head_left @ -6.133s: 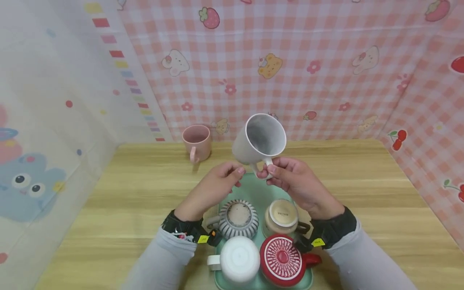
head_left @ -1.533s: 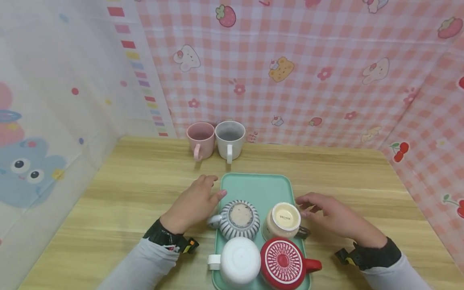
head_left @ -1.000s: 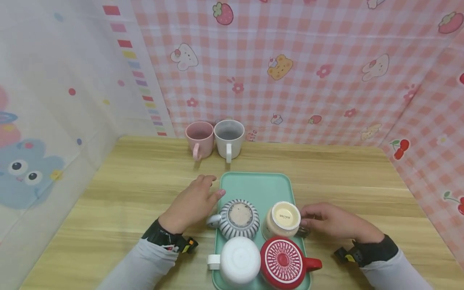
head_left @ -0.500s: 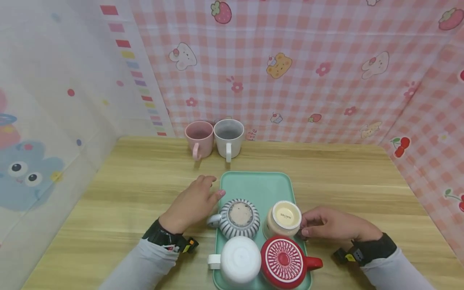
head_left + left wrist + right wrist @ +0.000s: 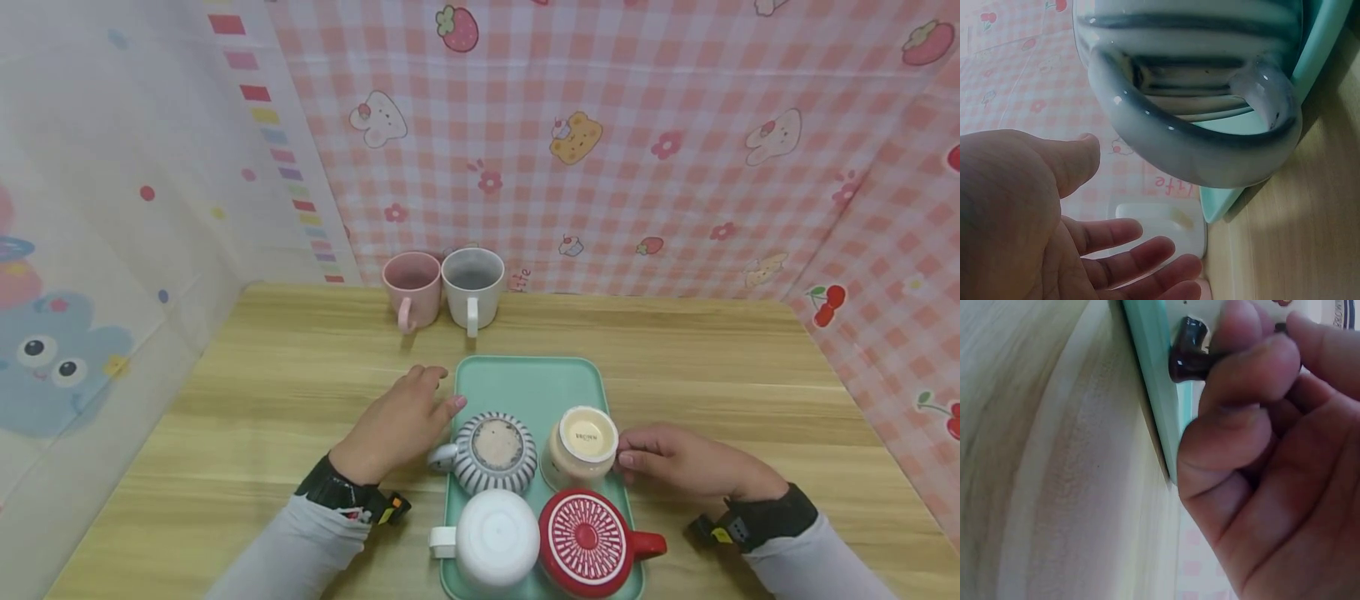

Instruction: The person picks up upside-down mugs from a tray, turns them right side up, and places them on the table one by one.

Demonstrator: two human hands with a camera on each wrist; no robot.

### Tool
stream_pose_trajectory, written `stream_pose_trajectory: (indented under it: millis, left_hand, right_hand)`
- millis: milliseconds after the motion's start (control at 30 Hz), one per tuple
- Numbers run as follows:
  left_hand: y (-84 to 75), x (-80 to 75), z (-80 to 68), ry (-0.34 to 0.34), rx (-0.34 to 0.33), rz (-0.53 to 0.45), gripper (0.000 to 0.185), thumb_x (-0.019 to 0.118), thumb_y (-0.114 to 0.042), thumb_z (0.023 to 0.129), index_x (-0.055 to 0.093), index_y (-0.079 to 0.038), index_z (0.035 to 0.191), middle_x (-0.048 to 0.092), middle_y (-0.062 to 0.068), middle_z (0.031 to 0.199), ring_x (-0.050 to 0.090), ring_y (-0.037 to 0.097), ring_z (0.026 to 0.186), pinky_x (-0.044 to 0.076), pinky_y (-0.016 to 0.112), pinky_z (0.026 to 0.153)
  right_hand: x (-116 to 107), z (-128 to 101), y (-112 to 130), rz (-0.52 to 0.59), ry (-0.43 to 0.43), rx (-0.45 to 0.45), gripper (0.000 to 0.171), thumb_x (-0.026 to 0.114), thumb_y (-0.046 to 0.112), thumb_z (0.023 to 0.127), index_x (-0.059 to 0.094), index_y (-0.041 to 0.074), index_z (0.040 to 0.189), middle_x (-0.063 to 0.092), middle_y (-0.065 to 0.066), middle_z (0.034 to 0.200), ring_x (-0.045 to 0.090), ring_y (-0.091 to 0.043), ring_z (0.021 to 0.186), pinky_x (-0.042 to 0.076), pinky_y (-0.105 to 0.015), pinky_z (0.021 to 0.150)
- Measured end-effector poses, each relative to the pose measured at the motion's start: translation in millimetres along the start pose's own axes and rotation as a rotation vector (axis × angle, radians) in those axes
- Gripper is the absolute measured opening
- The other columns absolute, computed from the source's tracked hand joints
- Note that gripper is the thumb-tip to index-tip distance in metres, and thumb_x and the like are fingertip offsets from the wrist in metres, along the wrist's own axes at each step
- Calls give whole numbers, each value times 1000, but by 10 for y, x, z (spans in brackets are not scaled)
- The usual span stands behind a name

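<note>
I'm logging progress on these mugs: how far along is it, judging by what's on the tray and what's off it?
Done: a pink mug and a white mug stand upright at the table's back edge. In hand: the right hand grips the dark handle of the cream mug, upside down on the green tray. Left: the striped mug, the white cup and the red mug, all upside down. The left hand rests open beside the striped mug.
</note>
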State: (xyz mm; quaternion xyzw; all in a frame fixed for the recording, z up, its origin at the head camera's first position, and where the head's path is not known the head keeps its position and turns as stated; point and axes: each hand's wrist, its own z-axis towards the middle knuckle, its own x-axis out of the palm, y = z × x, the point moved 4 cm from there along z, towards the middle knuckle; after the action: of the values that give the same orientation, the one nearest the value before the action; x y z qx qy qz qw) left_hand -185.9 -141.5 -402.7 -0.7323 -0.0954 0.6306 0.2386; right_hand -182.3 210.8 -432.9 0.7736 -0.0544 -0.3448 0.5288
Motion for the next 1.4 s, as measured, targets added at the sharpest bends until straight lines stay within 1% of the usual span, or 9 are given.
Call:
stream_pose_trajectory:
  millis: [200, 300, 467, 633, 800, 1033, 1233, 1333, 1400]
  left_hand:
    - [3, 5, 10, -14, 14, 8, 62, 54, -46, 107, 50, -1, 148, 60, 18, 138, 59, 32, 131, 51, 53, 109]
    - [-1, 7, 8, -12, 13, 7, 62, 54, -46, 107, 50, -1, 148, 60, 18, 138, 59, 32, 131, 51, 53, 109]
    - [-10, 16, 9, -11, 13, 11, 62, 54, -46, 106, 50, -1, 149, 60, 18, 138, 59, 32, 131, 51, 53, 108]
    - [-11, 18, 18, -14, 16, 11, 62, 54, -46, 106, 51, -1, 148, 60, 18, 137, 59, 32, 130, 52, 53, 108]
    - [-9, 24, 28, -14, 20, 12, 61, 54, -46, 106, 51, -2, 149, 61, 17, 136, 59, 32, 130, 52, 53, 107]
    - [-17, 10, 30, -11, 18, 7, 61, 54, -46, 106, 50, -2, 149, 60, 17, 136, 60, 31, 129, 52, 53, 107]
    - [-19, -1, 8, -12, 25, 0, 60, 55, -45, 106, 51, -1, 148, 61, 18, 134, 60, 33, 129, 52, 54, 106]
    - [-6, 6, -3, -5, 20, -3, 61, 54, -46, 107, 51, -2, 148, 61, 17, 135, 59, 32, 129, 52, 54, 107]
    - [1, 8, -8, -3, 23, -1, 60, 55, -45, 107, 51, -2, 148, 61, 17, 135, 59, 32, 130, 52, 54, 107]
  right_hand:
    - [-26, 22, 31, -112, -112, 22, 19, 53, 28, 109, 71, 23, 114, 68, 3, 101, 58, -6, 90, 52, -23, 82]
    - [-40, 22, 61, -198, -179, 23, 18, 56, 30, 108, 72, 24, 114, 69, 7, 101, 58, -4, 91, 54, -23, 86]
    - [-64, 21, 90, -317, -281, 27, 14, 61, 30, 105, 73, 26, 111, 71, 13, 100, 61, -1, 91, 56, -25, 86]
    - [-71, 37, 94, -422, -360, -37, 9, 65, 22, 103, 73, 26, 107, 70, 16, 98, 63, 2, 91, 59, -27, 84]
    - [-72, 40, 91, -524, -451, -134, 16, 70, 12, 98, 73, 27, 102, 69, 19, 94, 63, 4, 89, 60, -28, 79]
    - [-96, 35, 103, -549, -492, -155, 16, 70, 11, 98, 75, 25, 104, 72, 17, 94, 65, 4, 89, 61, -28, 79]
    - [-130, 43, 150, -473, -509, -133, 17, 69, 8, 98, 74, 24, 104, 72, 16, 95, 66, 3, 89, 59, -26, 76]
    - [-154, 48, 195, -427, -533, -138, 17, 68, 7, 98, 73, 23, 101, 70, 14, 91, 63, 2, 83, 57, -25, 69]
    - [-173, 55, 234, -367, -540, -139, 16, 67, 6, 99, 71, 21, 97, 68, 10, 87, 60, 0, 78, 55, -25, 65]
